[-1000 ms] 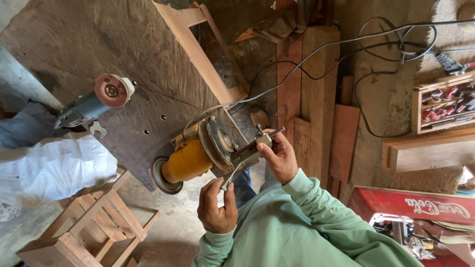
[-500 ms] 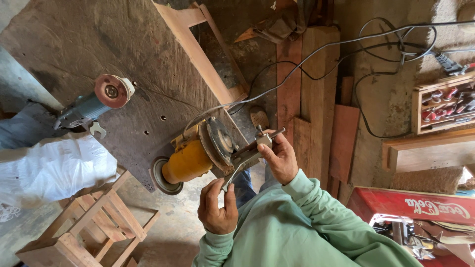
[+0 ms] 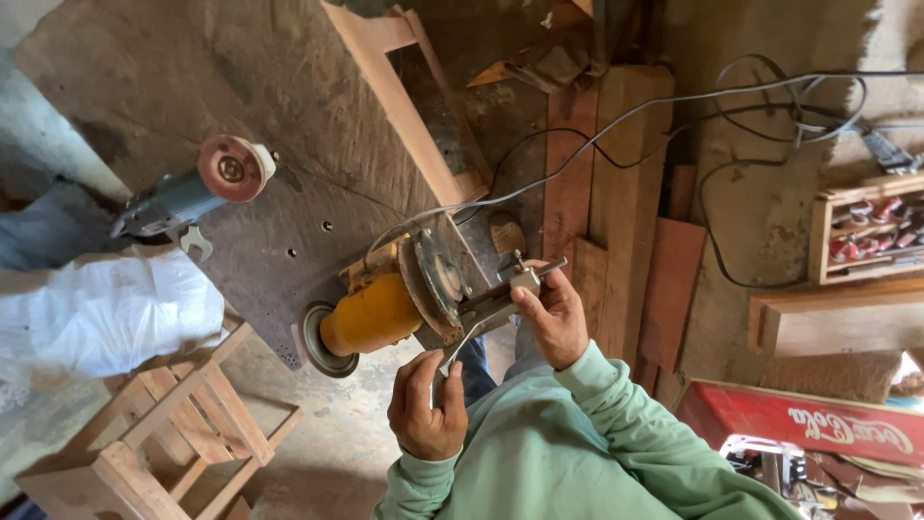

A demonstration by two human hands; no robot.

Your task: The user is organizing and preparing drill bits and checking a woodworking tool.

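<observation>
1. Head view, looking down from above the person's own shoulders: two bare hands in pale green sleeves work at a yellow power tool (image 3: 371,313) lying on its side at the edge of a dark, worn workbench (image 3: 173,87); the tool's round metal guard and disc (image 3: 433,279) face the person.
2. Left hand (image 3: 426,404) is curled closed around the lower end of a flat grey metal wrench (image 3: 462,342); the wrench runs up from the fist to the middle of the disc.
3. Right hand (image 3: 553,313) has its fingers pinched together on a small grey metal fitting with a short rod (image 3: 525,274), just beside the disc on its right.
4. Grey cable (image 3: 626,120) leads away from the tool, across upright wooden planks (image 3: 616,193), toward the far wall.
5. Second tool, a grey angle grinder with a reddish disc (image 3: 226,169), rests on the bench well apart, to the left; a white sack (image 3: 96,313) sits below it.
6. Wooden stool frame (image 3: 164,424) stands on the floor at lower left; a red crate (image 3: 808,429) sits at lower right, with a small wooden rack of parts (image 3: 861,231) above it.
</observation>
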